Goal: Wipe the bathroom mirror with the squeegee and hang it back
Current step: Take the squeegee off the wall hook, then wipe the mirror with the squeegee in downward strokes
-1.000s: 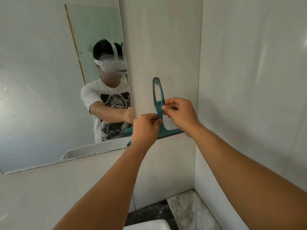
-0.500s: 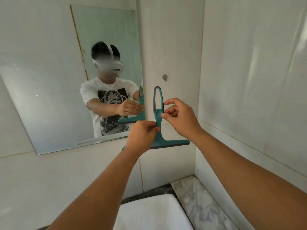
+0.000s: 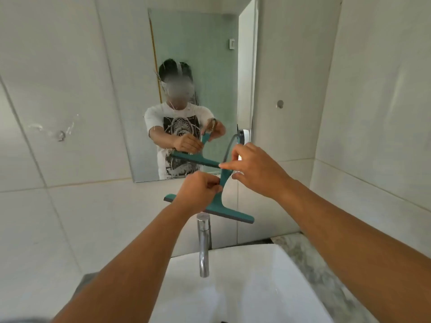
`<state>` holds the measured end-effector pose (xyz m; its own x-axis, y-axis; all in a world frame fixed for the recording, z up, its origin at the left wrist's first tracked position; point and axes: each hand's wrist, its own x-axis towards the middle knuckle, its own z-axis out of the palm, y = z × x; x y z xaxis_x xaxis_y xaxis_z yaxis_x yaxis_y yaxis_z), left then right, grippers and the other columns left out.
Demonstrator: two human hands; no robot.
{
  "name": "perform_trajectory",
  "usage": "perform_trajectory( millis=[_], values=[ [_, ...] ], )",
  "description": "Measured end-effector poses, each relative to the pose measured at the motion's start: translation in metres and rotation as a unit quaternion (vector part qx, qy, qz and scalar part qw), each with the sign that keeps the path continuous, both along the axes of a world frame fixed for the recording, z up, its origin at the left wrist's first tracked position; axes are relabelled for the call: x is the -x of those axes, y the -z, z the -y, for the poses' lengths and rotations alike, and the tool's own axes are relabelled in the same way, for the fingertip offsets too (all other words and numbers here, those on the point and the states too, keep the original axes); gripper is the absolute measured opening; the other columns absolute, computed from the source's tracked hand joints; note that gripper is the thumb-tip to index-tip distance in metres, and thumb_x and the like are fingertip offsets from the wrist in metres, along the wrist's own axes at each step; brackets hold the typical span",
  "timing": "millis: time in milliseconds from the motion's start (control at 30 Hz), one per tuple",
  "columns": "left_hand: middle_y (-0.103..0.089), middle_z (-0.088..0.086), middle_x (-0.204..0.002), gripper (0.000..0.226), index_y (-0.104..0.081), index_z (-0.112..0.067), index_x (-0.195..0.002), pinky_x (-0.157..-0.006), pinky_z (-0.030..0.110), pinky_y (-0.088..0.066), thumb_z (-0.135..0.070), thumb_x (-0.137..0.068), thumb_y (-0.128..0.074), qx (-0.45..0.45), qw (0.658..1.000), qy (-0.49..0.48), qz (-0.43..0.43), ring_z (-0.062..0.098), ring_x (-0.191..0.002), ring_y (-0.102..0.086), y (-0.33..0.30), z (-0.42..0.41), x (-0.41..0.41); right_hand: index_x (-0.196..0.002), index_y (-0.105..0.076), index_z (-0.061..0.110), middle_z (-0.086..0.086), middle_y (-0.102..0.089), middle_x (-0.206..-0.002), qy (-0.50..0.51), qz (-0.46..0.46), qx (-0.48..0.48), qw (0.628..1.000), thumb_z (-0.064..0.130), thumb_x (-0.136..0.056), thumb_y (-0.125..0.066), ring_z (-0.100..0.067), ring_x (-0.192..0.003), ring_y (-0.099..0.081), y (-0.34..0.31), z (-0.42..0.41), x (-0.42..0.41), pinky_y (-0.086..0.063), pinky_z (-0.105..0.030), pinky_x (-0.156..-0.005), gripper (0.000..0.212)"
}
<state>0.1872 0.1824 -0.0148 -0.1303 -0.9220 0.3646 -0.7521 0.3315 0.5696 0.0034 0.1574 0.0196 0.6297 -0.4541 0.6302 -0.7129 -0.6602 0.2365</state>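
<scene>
Pinching teal plastic T-shaped squeegee [image 3: 219, 201] handle with both hands [image 3: 198, 194] [image 3: 256, 170], best levelling blade before meeting wet rectangular wall mirror [image 3: 193, 66].

Head view — close, facing mirror [image 3: 191, 54] over sink [image 3: 291, 271]

Setting: domestic bathroom | Walls: large pale glossy tiles [image 3: 70, 66] meeting at a corner | Fixtures: white ceramic basin [image 3: 245, 287] with upright chrome tap [image 3: 203, 243] | Wall mirror [image 3: 191, 54] above the basin | Round metal wall peg [image 3: 279, 104] right of the mirror | Marble-patterned counter [image 3: 303, 250] beside the basin
</scene>
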Motion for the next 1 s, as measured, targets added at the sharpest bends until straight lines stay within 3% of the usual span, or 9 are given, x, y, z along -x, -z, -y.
perform_trajectory(
  millis=[133,267,367,533,700,900,1000],
  values=[
    [-0.071,0.003,-0.078,0.015,-0.076,-0.015,-0.090,-0.058,0.025,-0.043,-0.018,-0.090,-0.061,-0.003,0.999,-0.004,0.039,0.015,-0.063,-0.057,-0.004,-0.015,-0.028,-0.114,-0.071,0.026,-0.007,-0.061,-0.104,-0.001,-0.082,0.080,0.993,0.024,-0.079,-0.077,-0.027,-0.095,-0.052,-0.003,-0.012,-0.024,-0.049,-0.043,-0.077,0.036],
    [-0.071,0.002,-0.082,0.017,-0.077,-0.015,-0.094,-0.060,0.022,-0.041,-0.017,-0.091,-0.060,-0.009,0.999,0.000,0.047,0.010,-0.065,-0.055,-0.008,-0.029,-0.048,-0.112,-0.072,0.027,-0.007,-0.064,-0.128,-0.006,-0.136,0.099,0.986,0.025,-0.074,-0.081,-0.035,-0.122,-0.052,-0.004,-0.016,-0.045,-0.037,-0.055,-0.104,0.039],
    [-0.071,0.004,-0.089,0.019,-0.076,-0.015,-0.100,-0.067,0.027,-0.048,-0.016,-0.092,-0.059,-0.008,0.999,0.002,0.051,0.015,-0.072,-0.059,-0.009,-0.035,-0.060,-0.114,-0.071,0.028,-0.008,-0.067,-0.122,-0.022,-0.157,0.084,0.984,0.020,-0.077,-0.080,-0.033,-0.126,-0.053,-0.003,-0.017,-0.055,-0.026,-0.057,-0.114,0.039],
    [-0.073,0.008,-0.090,0.019,-0.076,-0.013,-0.100,-0.080,0.043,-0.054,-0.012,-0.091,-0.059,0.010,0.998,-0.001,0.059,0.027,-0.081,-0.063,-0.008,-0.040,-0.075,-0.116,-0.070,0.026,-0.010,-0.067,-0.106,-0.037,-0.169,0.069,0.982,0.021,-0.076,-0.081,-0.031,-0.103,-0.062,0.000,-0.020,-0.065,-0.042,-0.050,-0.103,0.042],
    [-0.075,0.004,-0.094,0.020,-0.076,-0.016,-0.104,-0.079,0.035,-0.054,-0.015,-0.091,-0.061,0.043,0.997,-0.020,0.053,0.022,-0.082,-0.065,-0.009,-0.042,-0.083,-0.117,-0.066,0.026,-0.010,-0.065,-0.103,-0.024,-0.167,0.070,0.983,0.025,-0.077,-0.079,-0.029,-0.094,-0.061,0.002,-0.023,-0.069,-0.053,-0.042,-0.077,0.042],
    [-0.074,0.001,-0.107,0.024,-0.073,-0.018,-0.112,-0.088,0.029,-0.053,-0.025,-0.092,-0.062,0.163,0.983,-0.079,0.027,0.018,-0.090,-0.067,-0.019,-0.050,-0.094,-0.119,-0.063,0.025,-0.008,-0.062,-0.098,0.003,-0.122,0.075,0.990,0.028,-0.081,-0.075,-0.028,-0.089,-0.059,-0.001,-0.019,-0.075,-0.052,-0.041,-0.072,0.040],
    [-0.072,0.001,-0.112,0.025,-0.071,-0.019,-0.114,-0.082,0.020,-0.050,-0.026,-0.093,-0.060,0.208,0.971,-0.114,0.014,0.015,-0.092,-0.065,-0.026,-0.054,-0.106,-0.120,-0.063,0.025,-0.005,-0.060,-0.096,0.012,-0.081,0.069,0.994,0.029,-0.083,-0.074,-0.025,-0.085,-0.056,-0.004,-0.015,-0.075,-0.051,-0.040,-0.071,0.039]
  ],
)
